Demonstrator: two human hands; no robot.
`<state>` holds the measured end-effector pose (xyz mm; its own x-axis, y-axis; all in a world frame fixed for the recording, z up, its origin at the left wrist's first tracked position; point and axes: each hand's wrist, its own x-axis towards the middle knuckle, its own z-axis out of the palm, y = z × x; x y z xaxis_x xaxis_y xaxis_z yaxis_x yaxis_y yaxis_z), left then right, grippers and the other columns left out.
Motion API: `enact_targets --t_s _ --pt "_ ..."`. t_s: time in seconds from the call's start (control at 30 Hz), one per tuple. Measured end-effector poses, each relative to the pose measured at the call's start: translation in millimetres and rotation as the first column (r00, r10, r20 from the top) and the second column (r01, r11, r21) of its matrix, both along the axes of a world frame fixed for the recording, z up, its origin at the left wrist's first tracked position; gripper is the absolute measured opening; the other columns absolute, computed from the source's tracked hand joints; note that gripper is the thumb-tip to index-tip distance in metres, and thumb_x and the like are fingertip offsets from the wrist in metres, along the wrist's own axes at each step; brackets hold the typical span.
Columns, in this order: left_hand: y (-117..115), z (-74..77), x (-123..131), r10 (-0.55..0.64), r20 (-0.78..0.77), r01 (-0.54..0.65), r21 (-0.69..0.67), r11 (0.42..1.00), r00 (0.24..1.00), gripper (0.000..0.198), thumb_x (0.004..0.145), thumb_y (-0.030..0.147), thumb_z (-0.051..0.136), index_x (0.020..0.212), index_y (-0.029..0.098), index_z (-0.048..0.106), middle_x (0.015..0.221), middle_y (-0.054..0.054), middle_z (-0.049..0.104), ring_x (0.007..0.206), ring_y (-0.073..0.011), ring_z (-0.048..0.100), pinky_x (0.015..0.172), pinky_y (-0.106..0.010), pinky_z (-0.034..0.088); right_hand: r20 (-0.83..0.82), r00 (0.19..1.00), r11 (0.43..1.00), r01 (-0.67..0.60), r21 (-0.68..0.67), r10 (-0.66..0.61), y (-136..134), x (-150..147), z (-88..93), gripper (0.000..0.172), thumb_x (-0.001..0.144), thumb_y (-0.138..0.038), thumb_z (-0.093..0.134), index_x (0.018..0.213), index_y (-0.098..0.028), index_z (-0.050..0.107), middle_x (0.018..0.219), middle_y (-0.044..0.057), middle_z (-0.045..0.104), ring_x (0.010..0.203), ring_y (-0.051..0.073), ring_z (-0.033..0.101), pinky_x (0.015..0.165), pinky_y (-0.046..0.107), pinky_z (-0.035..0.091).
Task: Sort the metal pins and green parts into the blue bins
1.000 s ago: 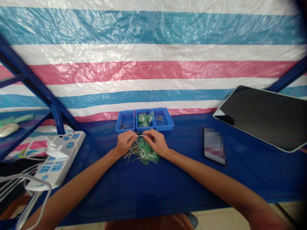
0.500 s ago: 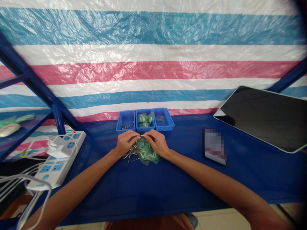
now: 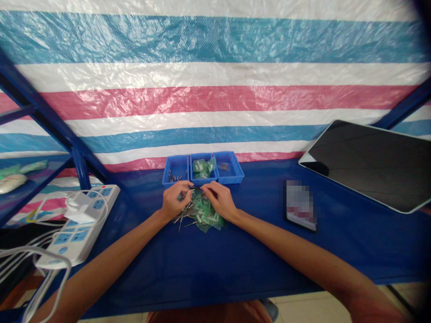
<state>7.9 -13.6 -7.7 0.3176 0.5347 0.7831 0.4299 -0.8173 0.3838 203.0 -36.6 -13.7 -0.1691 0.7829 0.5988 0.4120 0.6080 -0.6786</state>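
My left hand point(image 3: 174, 200) and my right hand point(image 3: 220, 200) meet over a small heap on the blue table. Both are curled in a pinch, and between their fingertips is a thin metal pin point(image 3: 196, 189). Beneath the hands lie several loose metal pins point(image 3: 184, 217) and a pile of small green-tinted plastic bags point(image 3: 206, 217). Just behind the hands stand three small blue bins: the left bin point(image 3: 175, 169) holds pins, the middle bin point(image 3: 203, 168) holds green bags, and the right bin point(image 3: 229, 166) holds a small item.
A phone point(image 3: 300, 204) lies flat to the right, and a large tablet point(image 3: 369, 162) leans at the far right. A white power strip point(image 3: 79, 222) with cables sits at the left by blue shelf posts point(image 3: 79, 167). A striped tarp point(image 3: 215, 80) hangs behind.
The hands stay over the heap; the fingertips have shifted slightly, the left hand's fingers opening a little from the right.
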Motion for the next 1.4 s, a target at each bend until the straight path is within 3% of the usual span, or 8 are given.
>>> enact_targets --t_s 0.13,0.43,0.6,0.9,1.17,1.4 --pt "-0.3 0.4 0.7 0.019 -0.051 -0.020 -0.026 0.999 0.998 0.014 0.084 0.019 0.053 0.071 0.017 0.056 0.081 -0.004 0.071 0.073 -0.0125 0.067 0.071 -0.025 0.052 0.001 1.000 1.000 0.002 -0.017 -0.002 -0.5 -0.3 -0.4 0.028 0.094 -0.033 0.043 0.091 -0.019 0.066 0.075 0.004 0.062 0.065 0.015 0.054 0.065 0.027 0.042" --pt "-0.4 2.5 0.9 0.123 -0.095 -0.117 0.072 0.991 0.988 0.012 0.083 0.019 0.056 0.074 0.016 0.063 0.066 0.000 0.068 0.059 -0.0099 0.064 0.061 -0.019 0.048 0.009 1.000 1.000 -0.004 -0.010 0.004 -0.2 0.0 -0.9 0.027 0.094 -0.033 0.043 0.091 -0.019 0.066 0.076 0.004 0.062 0.066 0.015 0.054 0.065 0.027 0.041" --pt "-0.7 -0.3 0.6 0.145 -0.070 -0.143 0.029 0.989 0.987 0.011 0.084 0.022 0.057 0.077 0.016 0.064 0.065 0.001 0.067 0.058 -0.0091 0.063 0.064 -0.018 0.048 0.012 1.000 1.000 -0.013 -0.007 0.013 -0.7 0.2 0.1 0.028 0.094 -0.033 0.043 0.089 -0.018 0.066 0.073 0.003 0.060 0.064 0.015 0.053 0.064 0.026 0.041" --pt "3.6 -2.3 -0.9 0.025 -0.057 -0.033 -0.145 0.989 0.998 0.023 0.093 0.024 0.045 0.101 0.016 0.064 0.093 -0.004 0.071 0.077 -0.0113 0.067 0.078 -0.022 0.052 0.030 0.999 1.000 -0.013 -0.009 0.013 0.0 0.4 -0.3 0.026 0.094 -0.031 0.044 0.089 -0.017 0.065 0.072 0.003 0.059 0.065 0.014 0.052 0.063 0.026 0.039" --pt "6.7 -3.5 -1.7 0.022 -0.113 -0.019 0.033 0.999 0.993 0.022 0.087 0.025 0.057 0.107 0.019 0.065 0.075 -0.001 0.069 0.062 -0.0092 0.061 0.063 -0.020 0.049 0.026 1.000 1.000 -0.015 -0.006 0.016 -1.0 0.8 0.4 0.026 0.094 -0.031 0.044 0.089 -0.018 0.065 0.072 0.002 0.058 0.064 0.014 0.052 0.064 0.026 0.040" --pt "7.1 -6.6 -1.2 0.057 -0.038 -0.055 0.052 0.997 0.998 0.013 0.080 0.029 0.066 0.078 0.016 0.068 0.069 0.000 0.069 0.059 -0.0094 0.062 0.063 -0.019 0.049 -0.008 1.000 1.000 0.004 0.004 -0.004 -2.3 0.5 2.0 0.025 0.094 -0.030 0.044 0.088 -0.017 0.065 0.075 0.003 0.062 0.067 0.014 0.054 0.066 0.026 0.041"
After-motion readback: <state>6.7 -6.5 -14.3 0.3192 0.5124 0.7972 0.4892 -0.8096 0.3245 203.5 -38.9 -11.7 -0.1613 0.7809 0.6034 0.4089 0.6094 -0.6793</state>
